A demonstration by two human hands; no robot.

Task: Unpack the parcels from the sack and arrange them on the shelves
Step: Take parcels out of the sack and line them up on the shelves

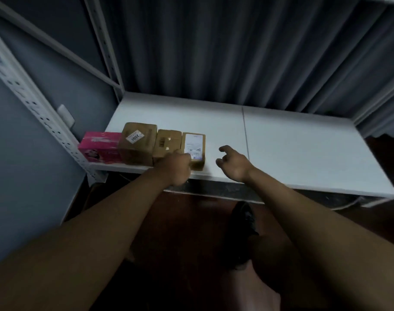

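Four parcels stand in a row at the front left of the white shelf [281, 140]: a pink box [99, 145], a large brown carton with a "2001" sticker [139, 142], a smaller brown carton [168, 143] and a narrow brown box with a white label [195, 147]. My left hand [176, 168] is at the near left corner of the labelled box with its fingers curled; they are hidden behind the back of the hand. My right hand [233, 163] hovers over the shelf just right of that box, fingers loosely curled, holding nothing. No sack is in view.
A perforated metal upright [46, 122] frames the shelf on the left, with another [106, 46] at the back corner. A grey curtain [236, 52] hangs behind. Below the shelf are a dark floor and a black shoe [244, 221].
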